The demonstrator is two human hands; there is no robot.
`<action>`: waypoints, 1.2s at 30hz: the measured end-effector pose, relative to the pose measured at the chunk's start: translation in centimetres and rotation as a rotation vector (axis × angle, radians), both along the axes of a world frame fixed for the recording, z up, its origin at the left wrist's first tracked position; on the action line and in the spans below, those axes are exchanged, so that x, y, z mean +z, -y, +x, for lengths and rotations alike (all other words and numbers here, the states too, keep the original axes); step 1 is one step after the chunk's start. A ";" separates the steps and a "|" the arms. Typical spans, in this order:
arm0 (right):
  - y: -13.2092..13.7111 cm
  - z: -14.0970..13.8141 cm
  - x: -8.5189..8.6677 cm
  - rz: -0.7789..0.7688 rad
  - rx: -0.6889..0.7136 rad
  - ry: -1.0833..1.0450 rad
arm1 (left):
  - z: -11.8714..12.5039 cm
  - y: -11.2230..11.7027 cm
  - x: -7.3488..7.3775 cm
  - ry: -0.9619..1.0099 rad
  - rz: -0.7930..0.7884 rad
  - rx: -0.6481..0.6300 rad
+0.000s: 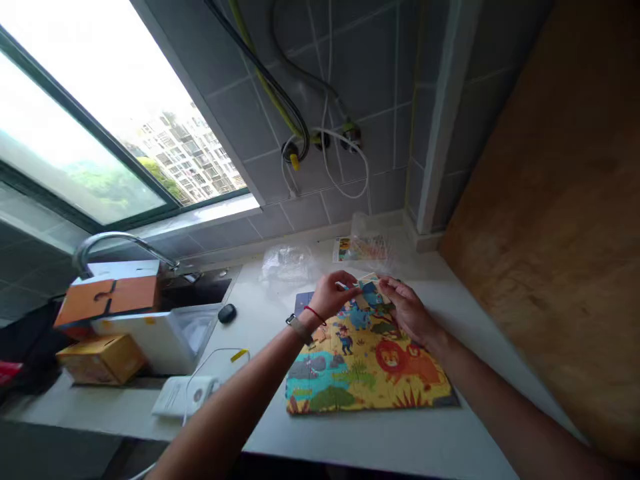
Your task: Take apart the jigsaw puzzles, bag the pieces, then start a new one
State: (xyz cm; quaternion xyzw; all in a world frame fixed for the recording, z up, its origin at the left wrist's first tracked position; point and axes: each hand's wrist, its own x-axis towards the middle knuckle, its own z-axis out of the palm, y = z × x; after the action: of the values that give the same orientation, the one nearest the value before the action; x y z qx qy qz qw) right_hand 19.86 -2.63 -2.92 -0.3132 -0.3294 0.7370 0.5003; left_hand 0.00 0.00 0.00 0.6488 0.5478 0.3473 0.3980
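Puzzle pieces [370, 291], too blurred to count, sit between the left hand [331, 295] and right hand [409, 311], each with fingers drawn into a narrow pinch on them, at twelve o'clock over the jigsaw puzzle [363, 381]. From the puzzle, a picture sheet [344, 249] lies near twelve, clear plastic wrapping [285, 265] between ten and eleven, a small black object [227, 313] near ten.
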 end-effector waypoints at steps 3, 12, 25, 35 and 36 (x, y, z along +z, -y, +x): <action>-0.3 -0.2 -0.7 0.028 -0.044 0.129 | 0.5 -0.1 -0.4 0.022 -0.025 0.055; -2.2 0.6 -2.8 0.064 -0.437 0.200 | 0.6 1.7 1.3 -0.414 -0.123 -0.150; -2.3 0.6 -3.0 0.088 -0.473 0.268 | 4.2 2.3 0.7 -0.911 -0.051 -0.318; -2.6 0.8 -3.1 0.092 -0.521 0.294 | 4.9 2.4 1.6 -0.956 -0.081 -0.281; -2.6 0.8 -3.2 0.092 -0.522 0.295 | 4.8 2.4 1.6 -0.948 -0.077 -0.276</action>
State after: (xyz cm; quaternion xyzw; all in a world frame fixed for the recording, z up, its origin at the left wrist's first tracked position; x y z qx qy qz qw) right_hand 20.69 -0.05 -6.12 -0.4679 -0.3398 0.5143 0.6333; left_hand 4.80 -2.41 1.63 0.7866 0.5901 -0.0623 0.1710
